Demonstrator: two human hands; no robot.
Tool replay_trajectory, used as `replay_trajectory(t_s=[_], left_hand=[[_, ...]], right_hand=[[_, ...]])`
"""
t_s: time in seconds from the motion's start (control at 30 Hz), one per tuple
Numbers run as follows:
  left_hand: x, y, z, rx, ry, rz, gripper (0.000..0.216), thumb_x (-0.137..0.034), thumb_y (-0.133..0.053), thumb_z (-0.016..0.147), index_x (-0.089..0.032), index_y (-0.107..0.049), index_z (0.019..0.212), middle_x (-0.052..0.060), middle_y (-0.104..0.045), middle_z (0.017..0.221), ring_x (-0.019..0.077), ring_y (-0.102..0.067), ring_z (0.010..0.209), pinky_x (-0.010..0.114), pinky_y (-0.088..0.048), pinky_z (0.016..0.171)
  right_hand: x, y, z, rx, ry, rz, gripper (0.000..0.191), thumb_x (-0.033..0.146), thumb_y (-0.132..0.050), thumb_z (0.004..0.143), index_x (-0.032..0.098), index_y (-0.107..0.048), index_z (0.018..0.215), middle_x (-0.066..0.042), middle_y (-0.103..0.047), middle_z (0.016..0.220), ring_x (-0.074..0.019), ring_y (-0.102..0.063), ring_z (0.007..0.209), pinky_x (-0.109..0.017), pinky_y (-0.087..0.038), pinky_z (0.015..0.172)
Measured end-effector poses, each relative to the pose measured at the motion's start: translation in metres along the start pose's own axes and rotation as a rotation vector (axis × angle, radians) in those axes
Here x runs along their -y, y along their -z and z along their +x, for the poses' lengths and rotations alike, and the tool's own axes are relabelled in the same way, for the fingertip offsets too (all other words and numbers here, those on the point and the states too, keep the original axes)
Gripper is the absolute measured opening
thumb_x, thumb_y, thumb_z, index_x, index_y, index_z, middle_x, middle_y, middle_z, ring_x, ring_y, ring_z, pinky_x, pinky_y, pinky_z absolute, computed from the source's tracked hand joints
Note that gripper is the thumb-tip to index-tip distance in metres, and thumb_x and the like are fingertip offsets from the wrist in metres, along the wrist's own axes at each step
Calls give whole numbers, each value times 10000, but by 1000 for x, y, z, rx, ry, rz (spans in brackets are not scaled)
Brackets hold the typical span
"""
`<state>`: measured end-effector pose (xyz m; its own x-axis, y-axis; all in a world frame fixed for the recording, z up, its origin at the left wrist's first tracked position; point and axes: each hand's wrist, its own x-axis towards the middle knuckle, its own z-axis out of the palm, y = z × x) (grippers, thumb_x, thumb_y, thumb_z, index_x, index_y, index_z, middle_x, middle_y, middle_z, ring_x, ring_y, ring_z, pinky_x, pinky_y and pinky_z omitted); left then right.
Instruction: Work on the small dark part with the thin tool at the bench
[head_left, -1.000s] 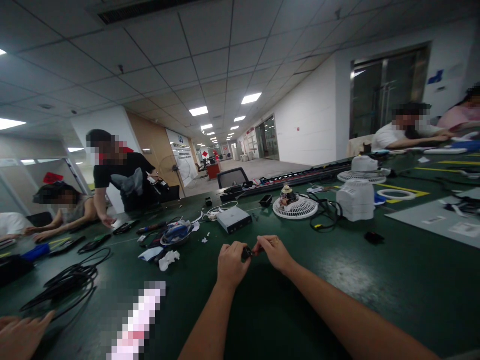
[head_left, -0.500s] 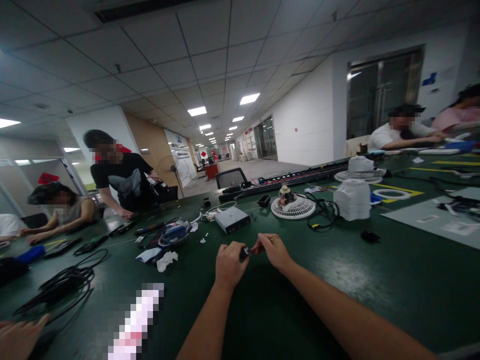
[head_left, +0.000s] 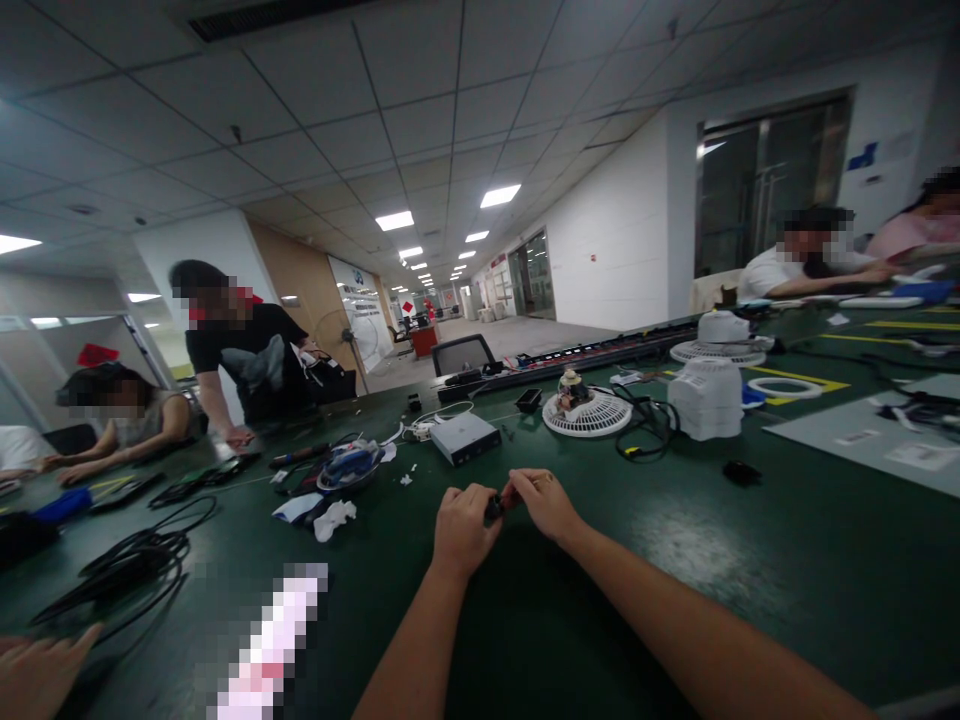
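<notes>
My left hand [head_left: 461,530] and my right hand [head_left: 544,503] meet just above the dark green table [head_left: 675,560], near its middle. Both are closed in a pinch on one small black part [head_left: 493,508] held between them. The part is too small to name; a reddish bit shows at my right fingertips. Beyond my hands lies a flat grey box [head_left: 466,438], and a white fan grille with a motor on it [head_left: 587,410] sits further right.
A white fan body [head_left: 707,398] and a second grille [head_left: 718,350] stand at the right. Black cables [head_left: 127,565] lie coiled at the left, with tools and rags [head_left: 337,475] beyond them. Other people work at the left and far right. Someone else's hand [head_left: 37,670] rests at the bottom left.
My hands stay together on the small part, with only slight finger shifts. The standing person at the left has leaned and moved a hand along the table.
</notes>
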<state>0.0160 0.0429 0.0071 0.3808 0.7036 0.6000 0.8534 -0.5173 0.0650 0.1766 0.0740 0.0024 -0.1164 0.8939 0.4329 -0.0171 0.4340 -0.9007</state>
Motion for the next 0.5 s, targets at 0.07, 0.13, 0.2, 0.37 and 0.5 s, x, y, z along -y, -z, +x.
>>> replay_trajectory(t_s=[0.07, 0.13, 0.2, 0.37, 0.5], left_hand=[[0, 0, 0, -5, -1, -6, 232, -185, -652, 781, -219, -609, 1006, 25, -663, 957, 191, -596, 849, 338, -401, 776], [0, 0, 0, -16, 7, -11, 229, -199, -652, 787, -215, -607, 1010, 28, -663, 963, 192, -597, 863, 337, -401, 779], [1, 0, 0, -27, 19, -15, 223, -211, -659, 787, -214, -606, 1003, 24, -665, 960, 193, -598, 871, 336, -400, 780], [2, 0, 0, -19, 9, -19, 190, -202, -646, 796, -211, -608, 982, 16, -665, 936, 180, -600, 852, 333, -395, 783], [0, 2, 1, -16, 5, -11, 202, -192, -644, 794, -213, -608, 992, 17, -661, 943, 179, -603, 863, 334, -395, 791]], right_hand=[[2, 1, 0, -55, 15, -34, 430, 412, -468, 860, 154, -644, 564, -55, -659, 555, -169, -629, 539, -276, -513, 586], [3, 4, 0, -88, 8, -40, 458, 425, -444, 865, 160, -626, 538, -54, -645, 520, -169, -617, 503, -278, -507, 559], [2, 5, 1, -84, -16, -29, 472, 448, -439, 859, 163, -617, 528, -52, -636, 499, -172, -608, 477, -283, -504, 535], [0, 2, 1, 0, 2, -19, 435, 438, -467, 846, 163, -639, 556, -50, -660, 554, -173, -632, 540, -277, -513, 583], [3, 2, 0, -61, 26, -117, 441, 392, -445, 860, 173, -631, 526, -41, -639, 524, -163, -615, 521, -262, -492, 571]])
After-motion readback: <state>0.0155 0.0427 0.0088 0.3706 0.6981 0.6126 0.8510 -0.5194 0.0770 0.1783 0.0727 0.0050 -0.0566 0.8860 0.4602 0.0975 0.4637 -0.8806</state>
